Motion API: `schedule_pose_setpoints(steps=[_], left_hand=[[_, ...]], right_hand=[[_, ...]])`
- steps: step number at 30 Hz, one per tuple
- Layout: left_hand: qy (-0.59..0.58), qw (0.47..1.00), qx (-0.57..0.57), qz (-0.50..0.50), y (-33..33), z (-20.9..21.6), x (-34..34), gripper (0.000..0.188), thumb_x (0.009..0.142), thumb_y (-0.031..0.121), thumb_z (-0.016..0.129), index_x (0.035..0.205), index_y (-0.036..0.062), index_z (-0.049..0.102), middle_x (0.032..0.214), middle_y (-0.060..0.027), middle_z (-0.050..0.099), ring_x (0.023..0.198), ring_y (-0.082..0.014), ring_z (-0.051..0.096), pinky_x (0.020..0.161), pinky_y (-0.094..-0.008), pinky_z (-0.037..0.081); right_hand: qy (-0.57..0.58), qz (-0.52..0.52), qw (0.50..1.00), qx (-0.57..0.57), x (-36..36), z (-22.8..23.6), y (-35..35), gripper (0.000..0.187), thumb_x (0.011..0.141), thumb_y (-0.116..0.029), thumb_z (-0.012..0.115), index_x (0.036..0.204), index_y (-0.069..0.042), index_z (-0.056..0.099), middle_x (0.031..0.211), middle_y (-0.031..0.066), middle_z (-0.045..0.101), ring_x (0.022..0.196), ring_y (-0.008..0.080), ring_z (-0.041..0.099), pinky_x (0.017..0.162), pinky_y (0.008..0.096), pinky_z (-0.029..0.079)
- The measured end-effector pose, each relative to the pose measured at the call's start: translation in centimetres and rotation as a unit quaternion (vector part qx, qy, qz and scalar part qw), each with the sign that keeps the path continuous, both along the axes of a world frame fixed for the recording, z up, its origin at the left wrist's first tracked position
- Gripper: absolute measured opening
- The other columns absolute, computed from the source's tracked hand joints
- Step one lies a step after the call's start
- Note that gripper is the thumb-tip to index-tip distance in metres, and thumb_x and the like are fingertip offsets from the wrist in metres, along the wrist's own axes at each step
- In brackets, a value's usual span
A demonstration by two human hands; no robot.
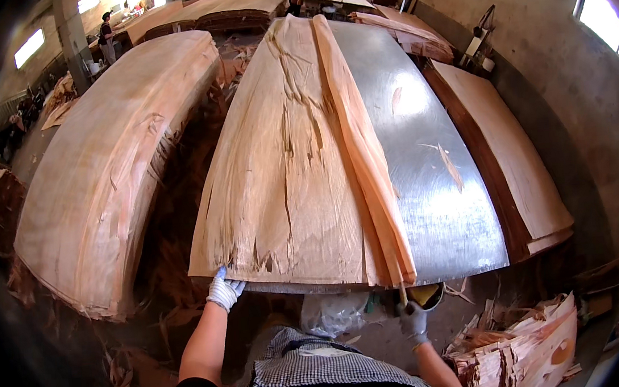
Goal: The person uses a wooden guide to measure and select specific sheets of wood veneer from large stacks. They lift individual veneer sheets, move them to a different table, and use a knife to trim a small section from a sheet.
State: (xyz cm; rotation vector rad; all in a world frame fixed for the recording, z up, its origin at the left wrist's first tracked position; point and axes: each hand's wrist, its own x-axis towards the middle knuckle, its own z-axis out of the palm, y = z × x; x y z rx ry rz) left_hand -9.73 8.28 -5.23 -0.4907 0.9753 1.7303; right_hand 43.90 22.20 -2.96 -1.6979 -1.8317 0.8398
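A large sheet of wood veneer (pixel 251 191), tan, with dark splits and wrinkles, lies over the left part of a shiny metal-topped table (pixel 439 176). A folded, more orange band of veneer (pixel 365 160) runs lengthwise along its right side. My left hand (pixel 225 290), in a white glove, grips the sheet's near left corner, thumb on top. My right hand (pixel 413 321), in a grey glove, is below the near table edge, closed around the lower end of a narrow tan strip (pixel 403 295). Whether that strip is veneer or a handle is unclear.
A tall veneer stack (pixel 118 165) stands left, another stack (pixel 502 142) right. Behind my right hand is a dark bucket (pixel 428 297), beside clear plastic (pixel 331 314). Veneer scraps (pixel 518 344) are heaped lower right. A person (pixel 106 36) stands far left; another is at the back.
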Motion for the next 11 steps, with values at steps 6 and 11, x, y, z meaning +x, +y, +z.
schedule_pose_setpoints(steps=[6, 11], left_hand=[[-0.007, 0.998, -0.058, 0.018, -0.2, -0.2, 0.0, 0.045, 0.088, 0.038, 0.050, 0.124, 0.0113, 0.044, 0.132, -0.0087, 0.043, 0.121, -0.0308, 0.040, 0.099, -0.0507, 0.034], [0.004, 0.999, -0.039, -0.010, 1.6, 1.0, -0.1, 0.045, 0.089, 0.038, 0.049, 0.123, 0.0088, 0.044, 0.132, -0.0113, 0.043, 0.119, -0.0327, 0.042, 0.098, -0.0504, 0.037]], right_hand=[[0.299, -0.082, 0.917, -0.252, -8.0, 8.8, -3.2, 0.010, 0.079, -0.014, 0.066, 0.077, -0.007, 0.059, 0.049, -0.0027, 0.045, 0.033, 0.0079, 0.039, 0.031, 0.0245, 0.029], [0.385, -0.072, 0.874, -0.289, -4.3, 13.5, 2.9, 0.023, 0.081, -0.023, 0.064, 0.079, -0.002, 0.055, 0.059, 0.0043, 0.053, 0.040, 0.0124, 0.044, 0.036, 0.0263, 0.036]])
